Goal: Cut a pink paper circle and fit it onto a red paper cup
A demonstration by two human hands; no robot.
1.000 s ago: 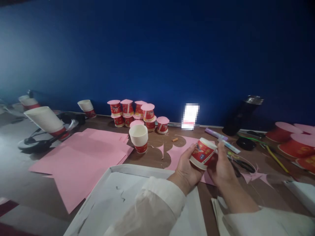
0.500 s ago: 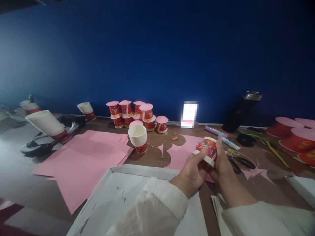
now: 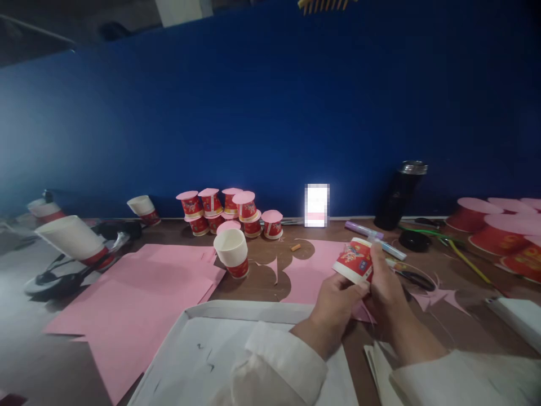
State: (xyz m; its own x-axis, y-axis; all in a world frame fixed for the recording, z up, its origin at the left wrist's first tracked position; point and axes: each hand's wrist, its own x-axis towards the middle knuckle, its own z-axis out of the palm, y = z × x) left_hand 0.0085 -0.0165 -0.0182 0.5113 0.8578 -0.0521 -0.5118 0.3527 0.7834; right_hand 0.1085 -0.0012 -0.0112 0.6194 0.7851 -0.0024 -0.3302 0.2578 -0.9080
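1. Head view: the left hand (image 3: 332,310) pinched the lower edge of one red paper cup (image 3: 353,258), while the right hand (image 3: 385,285) pressed its right side (some fingertips were hidden). The cup was held tilted above the bench (image 3: 258,290).
2. It seemed light, thin-walled and easily dented, perhaps slick where printed; the stiffer rim looked the safest hold.
3. Beyond stood an upper tier of four pink-topped cups (image 3: 245,210), with another pink-topped cup (image 3: 273,226) alone at right; the lower tier, partly hidden, defied counting.
4. Two pen-like tubes (image 3: 364,230), one dark flask (image 3: 396,197) and one orange stub (image 3: 295,247) lay or stood nearby.
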